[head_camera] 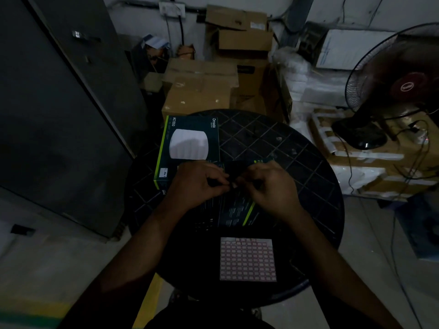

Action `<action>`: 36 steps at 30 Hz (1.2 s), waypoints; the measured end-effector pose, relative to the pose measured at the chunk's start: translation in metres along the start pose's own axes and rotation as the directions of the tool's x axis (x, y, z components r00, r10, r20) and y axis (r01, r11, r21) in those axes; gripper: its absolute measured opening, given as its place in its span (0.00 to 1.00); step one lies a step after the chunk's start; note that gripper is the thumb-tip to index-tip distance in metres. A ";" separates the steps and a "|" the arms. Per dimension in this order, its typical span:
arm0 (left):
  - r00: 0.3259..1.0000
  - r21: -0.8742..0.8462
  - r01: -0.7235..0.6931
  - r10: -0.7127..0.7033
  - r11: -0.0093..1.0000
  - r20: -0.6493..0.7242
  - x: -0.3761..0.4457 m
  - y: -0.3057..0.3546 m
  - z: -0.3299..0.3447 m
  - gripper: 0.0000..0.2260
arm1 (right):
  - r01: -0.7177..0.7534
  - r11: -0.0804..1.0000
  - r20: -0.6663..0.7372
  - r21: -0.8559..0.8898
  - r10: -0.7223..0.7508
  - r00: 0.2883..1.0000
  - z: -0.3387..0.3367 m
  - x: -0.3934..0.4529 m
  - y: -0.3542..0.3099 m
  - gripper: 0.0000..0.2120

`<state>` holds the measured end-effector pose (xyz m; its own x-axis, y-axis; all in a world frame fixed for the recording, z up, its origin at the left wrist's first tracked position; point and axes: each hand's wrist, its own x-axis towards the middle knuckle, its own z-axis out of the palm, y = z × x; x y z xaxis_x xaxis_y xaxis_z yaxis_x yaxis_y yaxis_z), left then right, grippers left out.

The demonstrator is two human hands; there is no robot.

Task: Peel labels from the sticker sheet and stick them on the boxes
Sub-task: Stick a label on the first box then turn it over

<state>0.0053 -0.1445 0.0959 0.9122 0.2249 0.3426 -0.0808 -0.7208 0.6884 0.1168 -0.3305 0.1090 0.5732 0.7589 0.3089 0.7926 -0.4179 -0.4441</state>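
A sticker sheet [248, 259] with a grid of small red-edged labels lies on the near part of the round black table [297, 162]. A dark box with a green edge and a white device picture [187, 143] lies at the table's left, a small white label on its near corner. A second dark box [235, 212] lies flat under my hands. My left hand [197, 184] and my right hand [273, 188] meet fingertip to fingertip above it, pinching something small and pale between them; it is too dim to tell whether it is a label.
Cardboard boxes [199, 91] are stacked behind the table. A pedestal fan [392, 91] stands at the right on a carton, its cables trailing down. A grey metal cabinet [59, 103] fills the left side. Wrapped white packages lie at the back right.
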 end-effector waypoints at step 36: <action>0.991 0.108 -0.123 0.117 0.987 0.061 0.004 -0.017 -0.008 0.10 | 0.169 0.983 -0.254 0.073 -0.145 0.956 0.018 -0.007 0.053 0.05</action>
<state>0.0068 -0.1263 0.0906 0.9193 0.0983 0.3811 -0.1490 -0.8093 0.5681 0.1518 -0.3489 0.0683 0.4859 0.6598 0.5732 0.8606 -0.2466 -0.4456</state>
